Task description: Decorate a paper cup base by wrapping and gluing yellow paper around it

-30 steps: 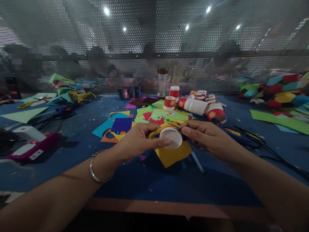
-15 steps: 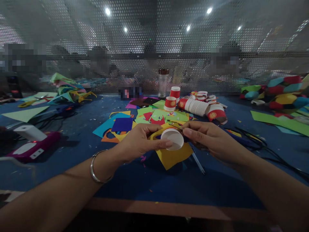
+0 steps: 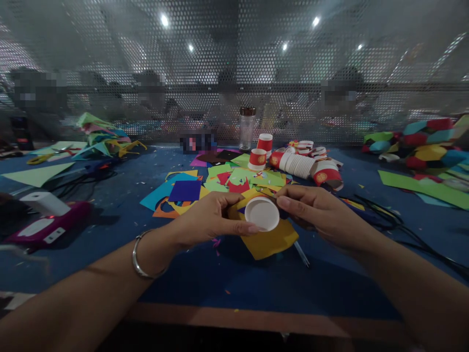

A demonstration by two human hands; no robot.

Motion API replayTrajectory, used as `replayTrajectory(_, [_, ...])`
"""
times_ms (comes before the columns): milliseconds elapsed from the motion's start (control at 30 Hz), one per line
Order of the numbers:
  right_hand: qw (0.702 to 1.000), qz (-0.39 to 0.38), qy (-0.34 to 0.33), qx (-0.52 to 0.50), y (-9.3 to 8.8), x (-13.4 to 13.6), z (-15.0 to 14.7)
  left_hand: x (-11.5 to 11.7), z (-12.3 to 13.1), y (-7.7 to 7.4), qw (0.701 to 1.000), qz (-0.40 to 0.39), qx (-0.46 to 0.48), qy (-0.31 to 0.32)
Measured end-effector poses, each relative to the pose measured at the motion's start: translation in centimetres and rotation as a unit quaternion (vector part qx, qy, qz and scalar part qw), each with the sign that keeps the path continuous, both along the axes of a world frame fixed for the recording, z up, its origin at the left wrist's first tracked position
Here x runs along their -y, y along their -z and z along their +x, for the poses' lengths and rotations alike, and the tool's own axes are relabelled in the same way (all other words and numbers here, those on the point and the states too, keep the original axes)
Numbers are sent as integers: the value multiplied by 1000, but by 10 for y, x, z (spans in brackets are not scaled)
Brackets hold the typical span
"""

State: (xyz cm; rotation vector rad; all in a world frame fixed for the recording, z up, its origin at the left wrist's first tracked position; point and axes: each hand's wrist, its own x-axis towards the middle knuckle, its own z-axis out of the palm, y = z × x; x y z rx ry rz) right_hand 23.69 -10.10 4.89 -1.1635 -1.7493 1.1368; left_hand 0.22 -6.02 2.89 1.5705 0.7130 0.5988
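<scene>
In front of me my left hand (image 3: 216,215) is closed round a white paper cup (image 3: 262,214), thumb along its lower rim. The cup's round white end faces me, and its side is mostly hidden. Yellow paper (image 3: 271,243) shows behind and below the cup. At the cup's right edge my right hand (image 3: 311,205) is closed in a pinch, thumb against fingers. What lies between those fingertips is too hidden to make out. A clear pen-like stick (image 3: 302,255) rests on the table just below the right hand.
Coloured paper scraps (image 3: 238,178) and a dark blue sheet (image 3: 185,190) lie beyond my hands. Red-and-white paper cups (image 3: 257,159), a stack of cups (image 3: 298,165) and a jar (image 3: 247,129) stand farther back. A purple power strip (image 3: 47,225) sits left; black cables (image 3: 388,215) run right.
The cup has tilted slightly, showing its round end more fully, and my left thumb has slid lower on its rim. The yellow paper below has shifted a little right.
</scene>
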Motion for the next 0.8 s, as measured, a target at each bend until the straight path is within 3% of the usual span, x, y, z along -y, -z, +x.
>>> replayTrajectory(100, [1000,2,0,5,-1,-1,1,-2,-2,-2,1000,-19,1,17])
replayTrajectory(467, [1000,15,9,10,0,-3,5,-3,-3,-7,997,-47,55,-26])
replayTrajectory(800, [999,-41,4,-29,4,-3,5,-4,-4,-5,995,-76,68,2])
